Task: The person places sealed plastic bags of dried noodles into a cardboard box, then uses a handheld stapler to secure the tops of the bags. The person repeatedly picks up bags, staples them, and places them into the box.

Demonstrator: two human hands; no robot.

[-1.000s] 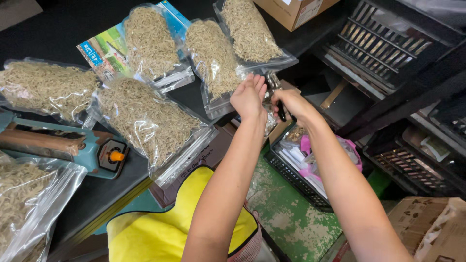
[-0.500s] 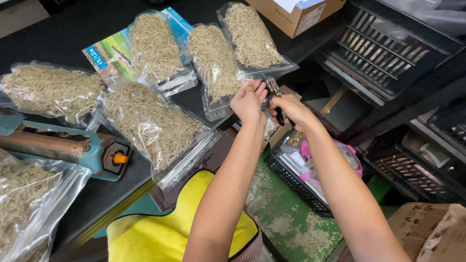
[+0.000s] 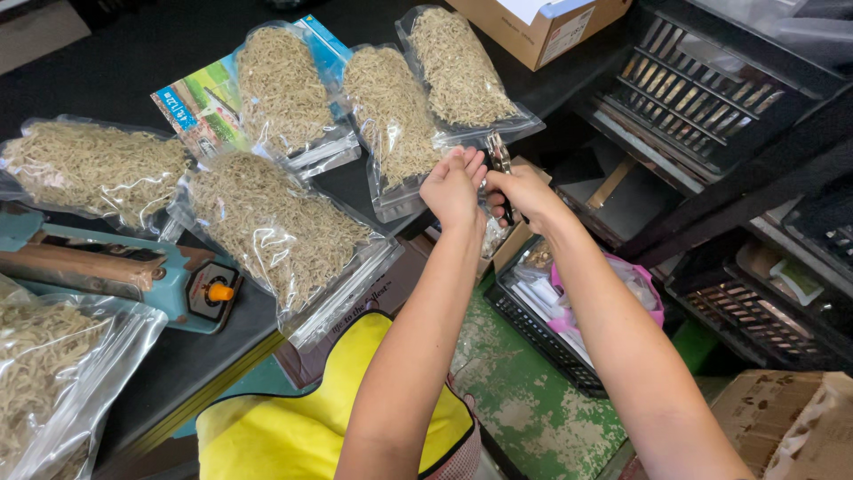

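My right hand (image 3: 526, 191) grips a pair of metal scissors (image 3: 498, 153), blades pointing away from me at the near edge of a clear bag of tan dried strands (image 3: 391, 116). My left hand (image 3: 453, 187) sits just left of the scissors, fingers together and pinching that bag's edge. A second filled bag (image 3: 458, 67) lies right behind the blades. Both hands hover over the black table's right edge (image 3: 569, 84).
Several more filled clear bags lie on the table, one nearest me (image 3: 271, 227). A teal heat sealer (image 3: 133, 267) is at the left. A cardboard box (image 3: 542, 31) stands at the back. Black crates (image 3: 702, 89) and a basket of bits (image 3: 569, 311) sit to the right.
Both hands stay together at the bag's edge, hardly moving. The scissors remain in my right hand.
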